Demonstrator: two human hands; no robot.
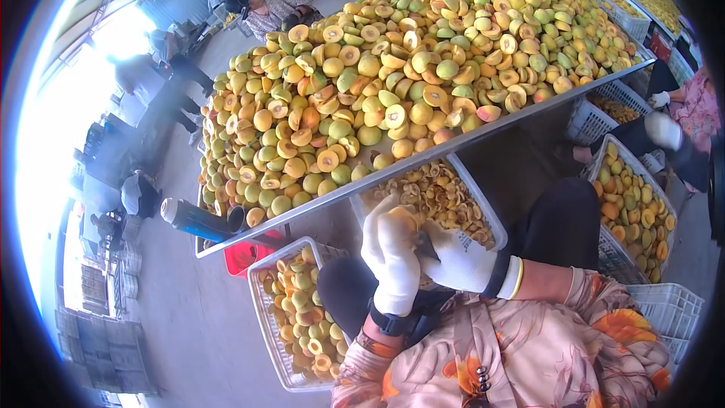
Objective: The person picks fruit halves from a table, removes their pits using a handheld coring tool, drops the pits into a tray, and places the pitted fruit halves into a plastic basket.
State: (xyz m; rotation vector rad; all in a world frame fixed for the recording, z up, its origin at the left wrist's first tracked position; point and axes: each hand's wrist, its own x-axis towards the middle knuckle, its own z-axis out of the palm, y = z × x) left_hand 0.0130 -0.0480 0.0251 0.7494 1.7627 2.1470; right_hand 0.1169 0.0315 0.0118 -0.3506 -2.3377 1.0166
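My left hand, in a white glove, is closed around a yellow peach half, which its fingers partly cover. My right hand, also gloved in white, is closed on a small dark tool that meets the fruit. Most of that tool is hidden, so its exact kind does not show. Below both hands stands a crate of brown pits and scraps. Just beyond it, a large heap of halved yellow-green peaches covers the metal-edged table.
Left of my knees is a white crate of peach halves, near a red bucket. A blue flask lies at the table's corner. Another full crate stands at right, beside a co-worker's gloved hand. Other people work farther back.
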